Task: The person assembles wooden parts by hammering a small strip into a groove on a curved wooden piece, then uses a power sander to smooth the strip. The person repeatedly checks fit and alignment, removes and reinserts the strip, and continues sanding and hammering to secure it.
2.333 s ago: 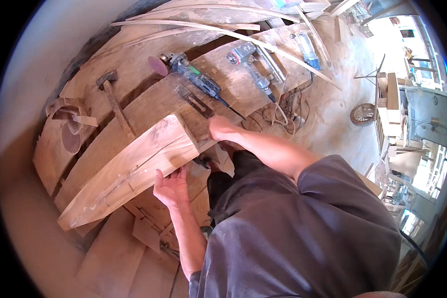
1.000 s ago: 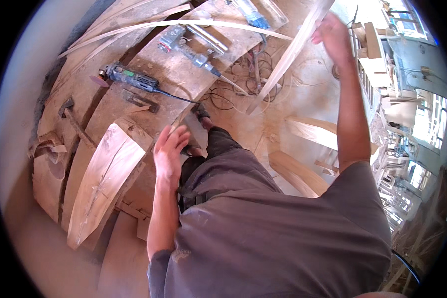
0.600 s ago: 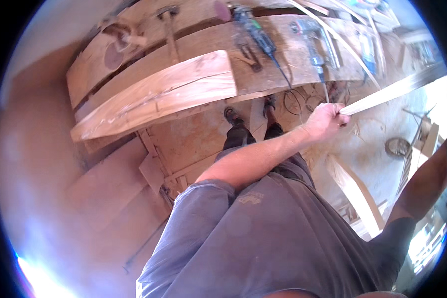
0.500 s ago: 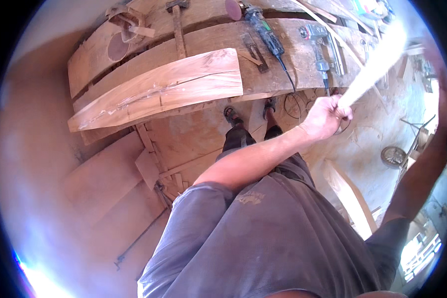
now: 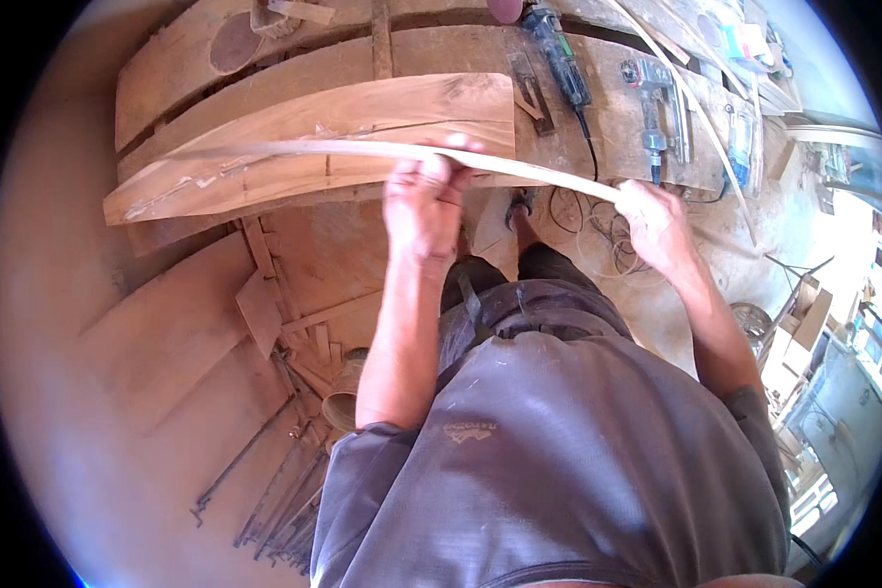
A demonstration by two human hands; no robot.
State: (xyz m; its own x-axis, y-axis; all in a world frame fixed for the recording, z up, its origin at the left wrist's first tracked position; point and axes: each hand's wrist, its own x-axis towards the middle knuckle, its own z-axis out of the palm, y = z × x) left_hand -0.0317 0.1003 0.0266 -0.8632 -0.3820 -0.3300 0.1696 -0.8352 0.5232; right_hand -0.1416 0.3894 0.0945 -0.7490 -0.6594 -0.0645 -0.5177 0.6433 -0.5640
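A long, thin strip of pale wood stretches across in front of me, above a wide cracked board. My left hand is closed around the strip near its middle, fingers at the underside and far edge. At the strip's right end, my right hand is closed in a grip on it. The left end of the strip passes over the board and looks blurred; whether it touches the board cannot be told.
The board lies on a plank workbench. An angle grinder and another power tool rest on the bench to the right. Cords lie on the floor beyond my right hand. Bar clamps and wood offcuts lie at the left.
The strip has swung from the upper right to lie crosswise over the board. My left hand moved left with it, and my right hand came in from the far right onto its end.
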